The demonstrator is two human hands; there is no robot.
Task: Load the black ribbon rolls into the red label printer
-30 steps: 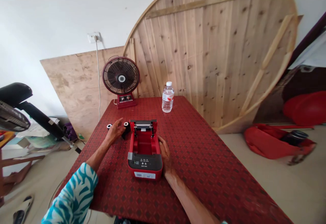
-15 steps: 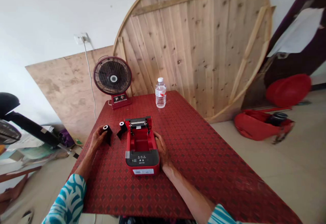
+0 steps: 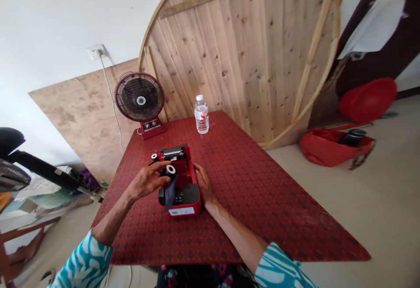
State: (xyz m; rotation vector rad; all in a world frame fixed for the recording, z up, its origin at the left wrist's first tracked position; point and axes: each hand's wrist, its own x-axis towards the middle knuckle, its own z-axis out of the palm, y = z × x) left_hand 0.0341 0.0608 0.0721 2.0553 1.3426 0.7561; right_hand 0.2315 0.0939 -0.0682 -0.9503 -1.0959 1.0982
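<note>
In my left hand is a roll of black ribbon with a white core, pinched between thumb and fingers above the printer. Its loose end hangs down, blurred, in front of the dark control panel. The red label printer sits on the table with its lid raised at the back and its compartment exposed. My right hand grips the printer's right side, fingers along the wall. A second black roll with a white core stands behind my left hand, partly hidden by it.
A clear water bottle and a red fan stand at the back of the red patterned table. Behind leans a large round wooden panel. On the floor to the right lies a red bag near a red basin.
My left hand has lifted the black roll off the table and carried it right, over the printer. My right hand stays on the printer's side. The view has shifted slightly.
</note>
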